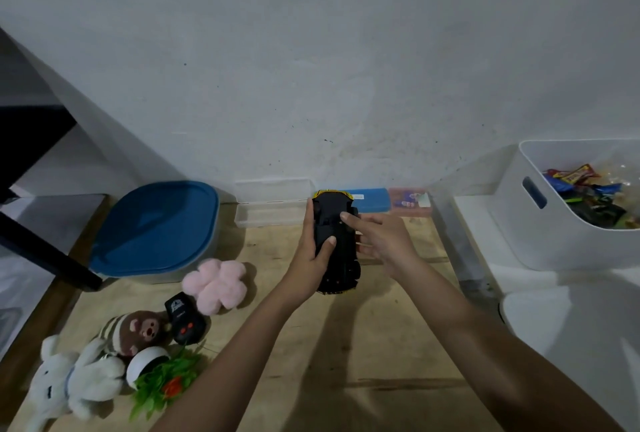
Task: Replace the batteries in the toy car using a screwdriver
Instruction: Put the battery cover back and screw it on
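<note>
The upturned toy car (341, 258) is grasped by the left hand (311, 255); its underside is touched by the right hand (384, 241), fingers released.

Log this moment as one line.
toy car: underside up | left hand: grips car's side | right hand: index fingertip touches underside, no tool held

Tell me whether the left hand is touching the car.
Touching. Head view shows the left hand gripping the car, thumb pressed on its black underside.
</note>
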{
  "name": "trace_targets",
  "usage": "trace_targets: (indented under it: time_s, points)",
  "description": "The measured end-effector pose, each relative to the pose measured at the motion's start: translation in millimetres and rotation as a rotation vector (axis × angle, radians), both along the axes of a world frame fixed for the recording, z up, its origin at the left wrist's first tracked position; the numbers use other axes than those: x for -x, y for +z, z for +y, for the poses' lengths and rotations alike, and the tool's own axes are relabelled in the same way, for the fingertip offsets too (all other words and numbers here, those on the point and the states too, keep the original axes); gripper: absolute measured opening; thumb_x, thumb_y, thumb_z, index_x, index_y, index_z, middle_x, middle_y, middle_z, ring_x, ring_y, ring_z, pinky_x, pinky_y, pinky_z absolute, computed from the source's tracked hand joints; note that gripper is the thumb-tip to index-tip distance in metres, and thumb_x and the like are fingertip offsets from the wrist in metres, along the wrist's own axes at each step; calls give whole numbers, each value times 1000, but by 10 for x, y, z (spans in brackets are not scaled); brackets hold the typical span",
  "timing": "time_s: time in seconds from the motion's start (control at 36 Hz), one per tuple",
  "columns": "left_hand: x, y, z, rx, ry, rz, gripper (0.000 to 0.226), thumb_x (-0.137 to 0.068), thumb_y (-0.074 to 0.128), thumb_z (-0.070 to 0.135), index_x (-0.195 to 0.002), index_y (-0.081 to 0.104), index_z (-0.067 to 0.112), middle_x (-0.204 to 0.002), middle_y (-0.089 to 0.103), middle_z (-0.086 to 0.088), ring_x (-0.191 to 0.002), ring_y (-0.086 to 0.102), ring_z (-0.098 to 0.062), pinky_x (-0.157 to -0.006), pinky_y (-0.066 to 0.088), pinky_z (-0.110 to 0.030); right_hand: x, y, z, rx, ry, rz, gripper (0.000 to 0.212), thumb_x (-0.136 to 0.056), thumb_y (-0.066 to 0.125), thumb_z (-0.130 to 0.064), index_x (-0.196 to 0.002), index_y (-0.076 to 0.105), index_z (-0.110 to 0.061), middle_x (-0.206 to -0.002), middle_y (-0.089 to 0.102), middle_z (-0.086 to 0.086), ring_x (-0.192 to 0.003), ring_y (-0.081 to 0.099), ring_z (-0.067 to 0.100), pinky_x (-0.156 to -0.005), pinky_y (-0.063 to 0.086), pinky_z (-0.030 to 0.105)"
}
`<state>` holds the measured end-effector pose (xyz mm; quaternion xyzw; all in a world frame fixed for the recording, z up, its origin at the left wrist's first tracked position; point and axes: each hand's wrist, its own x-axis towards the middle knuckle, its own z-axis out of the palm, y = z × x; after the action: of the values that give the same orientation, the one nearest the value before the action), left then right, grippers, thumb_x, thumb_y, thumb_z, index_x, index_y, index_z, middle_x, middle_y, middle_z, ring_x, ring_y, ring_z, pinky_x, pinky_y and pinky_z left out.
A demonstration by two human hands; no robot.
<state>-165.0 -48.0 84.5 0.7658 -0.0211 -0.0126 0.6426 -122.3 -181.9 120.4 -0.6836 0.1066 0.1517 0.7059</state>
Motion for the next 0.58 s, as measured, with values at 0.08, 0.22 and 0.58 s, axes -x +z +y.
trace_targets:
  time_s: [0.08, 0.22, 0.58]
  points:
    - [20, -9, 11, 62, 4, 62, 71, -100, 39, 11, -143, -11, 38, -143, 18, 21, -125, 35, 4, -90, 36, 1, -83, -87, -59, 10, 1, 39, 23, -84, 66, -33, -92, 64, -12, -90, 68, 0, -82, 66, 14, -71, 54, 26]
    - [81, -95, 102, 128, 26, 139, 71, -100, 39, 12, -146, -10, 34, -140, 27, 17, -106, 42, 21, -78, 43, -2, -128, -590, -573, 502, -97, -84, 14, -87, 61, -22, -86, 66, -10, -91, 68, 10, -89, 64, 26, -70, 45, 29]
    - [276, -447, 461, 173, 199, 290, 72, -98, 44, 20, -147, -4, 40, -139, 33, 14, -101, 48, 14, -84, 47, -19, 129, -1616, -903, 1070, 61, -133, 10, -86, 61, -8, -92, 58, -1, -96, 55, 20, -90, 52, 37, -71, 43, 37]
